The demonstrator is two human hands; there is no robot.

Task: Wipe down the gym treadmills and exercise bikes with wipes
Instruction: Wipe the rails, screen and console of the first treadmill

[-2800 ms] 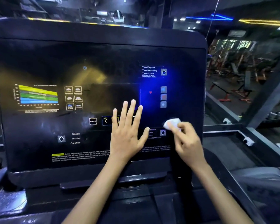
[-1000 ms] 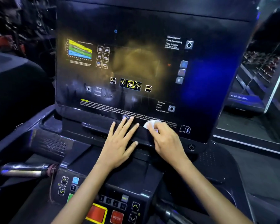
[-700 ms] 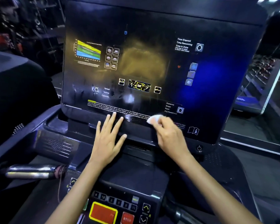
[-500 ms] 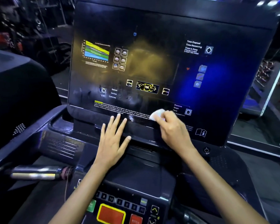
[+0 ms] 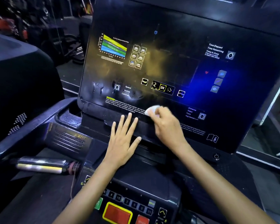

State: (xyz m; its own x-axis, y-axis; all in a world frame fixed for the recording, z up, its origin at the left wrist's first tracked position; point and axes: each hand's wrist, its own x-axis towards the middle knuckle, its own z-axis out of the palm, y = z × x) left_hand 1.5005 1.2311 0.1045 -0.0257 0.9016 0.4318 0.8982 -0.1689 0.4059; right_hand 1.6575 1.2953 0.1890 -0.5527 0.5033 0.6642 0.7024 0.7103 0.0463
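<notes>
Dim gym, other machines dark at the far left and blurred at right; one treadmill console point(image 5: 176, 50) fills the view. Going left to right: a chrome handlebar point(image 5: 39, 167) at the lower left edge, then a speaker grille point(image 5: 68, 141) under the console's left corner. Left hand point(image 5: 122, 139) lies flat with straight, spread fingers on the ledge along the console's bottom edge, fingertips touching the lower strip of the panel; it holds nothing, looks like bracing. Just beside it to the right, the right hand point(image 5: 166, 125) has curled fingers bunched on a small white wipe point(image 5: 152, 109), pressed to the panel over the small printed text near the bottom edge, about mid-width; hand is motion-blurred. Below, at the bottom edge of view, a keypad point(image 5: 128, 202) with a red button point(image 5: 116, 214). Handling guess: wipe is light, soft, likely damp, crumples easily, so best held wadded under fingertips with thumb behind, as it is. Panel looks hard, glossy, smudged at the lower left; flat pressure should be fine, but it carries touch buttons like OK point(image 5: 162, 87), so light strokes there. Left part of the panel probably not done yet.
</notes>
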